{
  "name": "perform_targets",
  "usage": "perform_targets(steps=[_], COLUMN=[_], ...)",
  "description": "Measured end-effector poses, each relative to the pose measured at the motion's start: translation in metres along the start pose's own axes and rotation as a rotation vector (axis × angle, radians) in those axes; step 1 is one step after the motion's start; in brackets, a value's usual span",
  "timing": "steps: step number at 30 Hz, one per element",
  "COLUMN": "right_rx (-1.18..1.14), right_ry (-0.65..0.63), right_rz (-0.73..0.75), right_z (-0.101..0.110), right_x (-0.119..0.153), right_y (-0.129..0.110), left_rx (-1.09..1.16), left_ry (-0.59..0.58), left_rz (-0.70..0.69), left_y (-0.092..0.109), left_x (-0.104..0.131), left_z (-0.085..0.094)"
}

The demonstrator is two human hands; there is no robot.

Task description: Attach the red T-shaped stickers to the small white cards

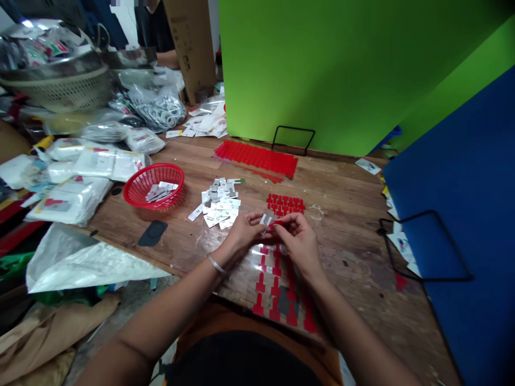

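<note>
On my feed, the left hand [242, 232] pinches a grey-and-white tag [267, 217] at dial centre; the right hand [301, 241] grips a red piece [277, 224] beside it. I log a tag pile [221, 206] at ten o'clock.

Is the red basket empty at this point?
No, several small flat pieces lie inside the red basket.

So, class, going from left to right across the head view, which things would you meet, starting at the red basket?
Red basket, pile of small white pieces, left hand, right hand, blue panel.
</note>
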State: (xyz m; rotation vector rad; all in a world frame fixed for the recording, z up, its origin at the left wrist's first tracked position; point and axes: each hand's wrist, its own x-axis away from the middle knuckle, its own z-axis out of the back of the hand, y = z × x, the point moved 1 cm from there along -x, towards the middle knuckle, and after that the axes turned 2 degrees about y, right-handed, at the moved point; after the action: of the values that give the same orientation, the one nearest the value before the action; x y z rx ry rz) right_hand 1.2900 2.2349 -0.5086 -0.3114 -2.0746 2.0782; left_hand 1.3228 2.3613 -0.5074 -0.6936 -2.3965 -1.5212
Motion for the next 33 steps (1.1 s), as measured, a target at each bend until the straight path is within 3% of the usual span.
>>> perform_targets(steps=[6, 33], right_rx=[0.039, 0.085], right_ry=[-0.021, 0.027], right_rz=[0.009, 0.076], right_z=[-0.009, -0.007], right_x=[0.017, 0.023], right_y=[0.0, 0.01], left_rx=[0.022, -0.01], left_ry=[0.004, -0.07], left_rz=[0.044, 0.003], left_y=[-0.008, -0.013], left_x=[0.02, 0.019], left_z=[0.006, 0.003])
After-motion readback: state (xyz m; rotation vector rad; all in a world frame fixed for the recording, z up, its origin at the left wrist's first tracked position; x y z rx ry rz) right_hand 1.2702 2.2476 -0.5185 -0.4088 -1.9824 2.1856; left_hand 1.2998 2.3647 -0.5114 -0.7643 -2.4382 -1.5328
